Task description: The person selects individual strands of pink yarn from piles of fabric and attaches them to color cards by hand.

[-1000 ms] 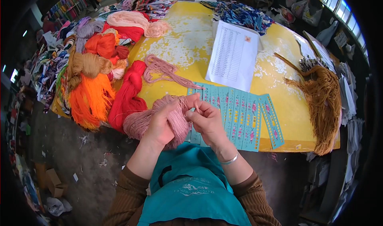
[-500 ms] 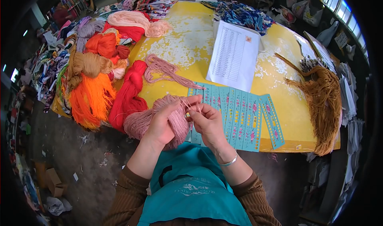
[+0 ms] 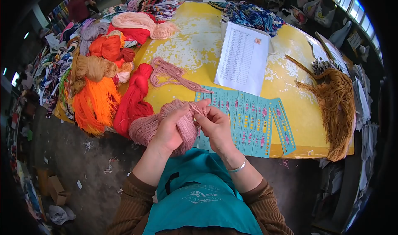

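A thick dusty-pink skein of thread (image 3: 188, 129) hangs over the table's front edge, with my left hand (image 3: 171, 129) wrapped round it. My right hand (image 3: 215, 125) pinches strands of the same pink thread at the skein's right side, and the fingertips of both hands nearly meet there. Under and beyond my hands lie turquoise punched cards (image 3: 248, 123) with pink flower prints and rows of holes. A thinner bundle of pink thread (image 3: 168, 73) stretches over the table to the cards' top edge. To the left of the skein lies a red skein (image 3: 139, 88).
Orange thread (image 3: 95, 104), tan thread (image 3: 94, 67) and other skeins crowd the table's left side. Printed sheets (image 3: 242, 56) lie behind the cards. Brown thread (image 3: 338, 106) drapes over the right edge, and blue patterned skeins (image 3: 253, 17) sit at the back. A person (image 3: 78, 7) stands far left.
Both hands stay almost in place; the right fingers have shifted slightly on the pink strands. In the background, a person in dark red has come more fully into view.
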Demonstrator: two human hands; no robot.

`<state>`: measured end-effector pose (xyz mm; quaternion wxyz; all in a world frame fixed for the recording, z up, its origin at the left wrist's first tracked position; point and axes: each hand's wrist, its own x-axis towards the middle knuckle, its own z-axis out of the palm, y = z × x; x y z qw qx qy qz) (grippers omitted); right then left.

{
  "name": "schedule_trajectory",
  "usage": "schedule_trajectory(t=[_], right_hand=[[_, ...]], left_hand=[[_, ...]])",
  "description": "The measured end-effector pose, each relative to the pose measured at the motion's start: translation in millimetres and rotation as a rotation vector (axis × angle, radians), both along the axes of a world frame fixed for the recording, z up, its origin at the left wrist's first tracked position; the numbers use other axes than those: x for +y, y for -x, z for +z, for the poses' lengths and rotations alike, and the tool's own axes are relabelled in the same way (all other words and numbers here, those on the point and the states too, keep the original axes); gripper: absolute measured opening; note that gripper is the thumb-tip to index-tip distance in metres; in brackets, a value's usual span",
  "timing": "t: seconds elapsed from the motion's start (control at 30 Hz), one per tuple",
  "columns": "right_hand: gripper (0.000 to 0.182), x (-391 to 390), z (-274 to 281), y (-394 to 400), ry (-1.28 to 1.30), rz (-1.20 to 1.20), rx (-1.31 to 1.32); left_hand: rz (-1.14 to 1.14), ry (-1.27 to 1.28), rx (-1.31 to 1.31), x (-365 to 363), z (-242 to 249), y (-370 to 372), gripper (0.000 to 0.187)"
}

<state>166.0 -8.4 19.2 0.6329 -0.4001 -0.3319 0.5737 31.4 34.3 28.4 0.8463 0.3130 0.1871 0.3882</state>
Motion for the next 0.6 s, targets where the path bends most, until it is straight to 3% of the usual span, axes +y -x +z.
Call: schedule_trajectory(t=[0.33, 0.43, 0.6], right_hand=[[0.007, -2, 3, -4, 0.097, -0.026, 0.078], [0.006, -3, 0, -5, 0.08, -0.024, 0.1], [0.003, -4, -1, -4, 0.067, -0.044, 0.1]], left_hand=[[-0.025, -0.06, 0.061, -1, -1, 2, 0.051], [0.006, -0.098, 0.202, -4, 5, 0, 0.048], [0.109, -0.115, 0.293, -1, -5, 2, 0.032]])
